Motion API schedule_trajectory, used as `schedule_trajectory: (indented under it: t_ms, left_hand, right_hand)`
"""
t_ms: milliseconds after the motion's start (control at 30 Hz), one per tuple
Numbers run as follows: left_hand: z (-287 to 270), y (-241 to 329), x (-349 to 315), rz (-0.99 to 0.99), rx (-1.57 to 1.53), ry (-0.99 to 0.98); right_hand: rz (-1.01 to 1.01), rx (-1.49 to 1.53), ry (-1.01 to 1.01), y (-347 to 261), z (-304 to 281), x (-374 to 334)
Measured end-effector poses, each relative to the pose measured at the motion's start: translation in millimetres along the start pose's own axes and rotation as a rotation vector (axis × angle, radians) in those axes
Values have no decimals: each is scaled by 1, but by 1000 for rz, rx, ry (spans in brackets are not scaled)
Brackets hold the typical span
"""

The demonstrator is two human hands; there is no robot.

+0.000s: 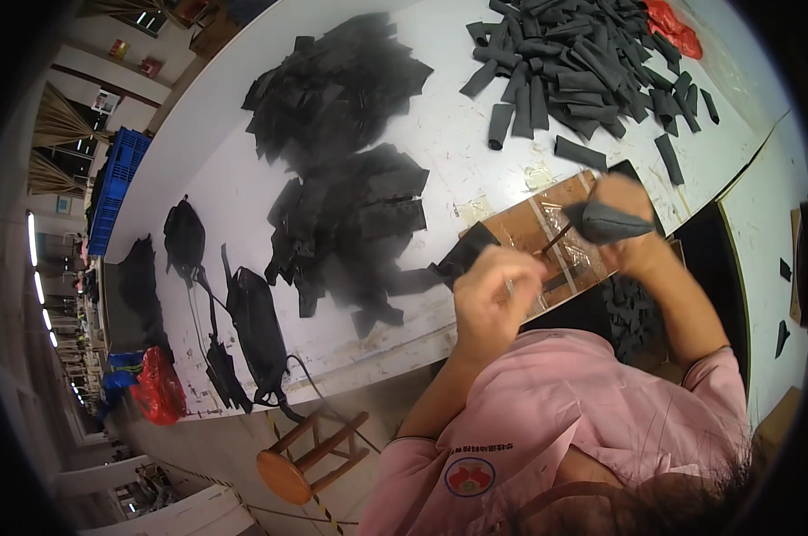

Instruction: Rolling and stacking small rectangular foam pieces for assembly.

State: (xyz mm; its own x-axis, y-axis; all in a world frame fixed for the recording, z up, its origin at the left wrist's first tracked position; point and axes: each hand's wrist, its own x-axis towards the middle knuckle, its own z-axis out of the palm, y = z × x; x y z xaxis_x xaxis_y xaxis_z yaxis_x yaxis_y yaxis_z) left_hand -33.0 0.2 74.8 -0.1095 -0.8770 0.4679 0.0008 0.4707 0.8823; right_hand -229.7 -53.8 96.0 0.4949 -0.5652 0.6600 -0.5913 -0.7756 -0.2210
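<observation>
My right hand (626, 207) is closed on a dark grey fabric tube (611, 223), its wide end pointing right. A thin brown rod (558, 237) runs from the tube's left side down toward my left hand (496, 290). My left hand is curled, its fingertips at the rod's lower end; motion blurs them. Beneath both hands lies a brown board (517, 223) with clear tape across it, at the table's near edge. A flat black piece (468, 250) lies just beyond my left hand.
Piles of flat black pieces (346, 214) cover the middle of the white table (230, 170). Many grey tubes (574, 67) are heaped at the far right beside a red bag (675, 29). Black pouches (256, 322) lie left. A wooden stool (288, 473) stands below; more dark pieces (632, 313) sit under the board.
</observation>
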Motion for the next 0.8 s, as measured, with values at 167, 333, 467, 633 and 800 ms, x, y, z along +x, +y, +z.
schedule_trajectory:
  t_ms: [167, 333, 467, 633, 800]
  left_hand:
    - [-12, 76, -27, 169, -744, -214]
    - [-37, 83, -34, 241, -846, -355]
    - [-52, 89, -28, 261, -988, -421]
    - [-43, 83, -42, 293, -997, -303]
    - [-36, 67, -50, 248, -545, -290]
  right_hand:
    - [619, 130, 95, 65, 3, 61]
    - [923, 265, 117, 67, 42, -11]
    - [1008, 328, 76, 32, 61, -75]
    - [985, 300, 21, -9, 72, -98]
    - [779, 206, -146, -43, 81, -109]
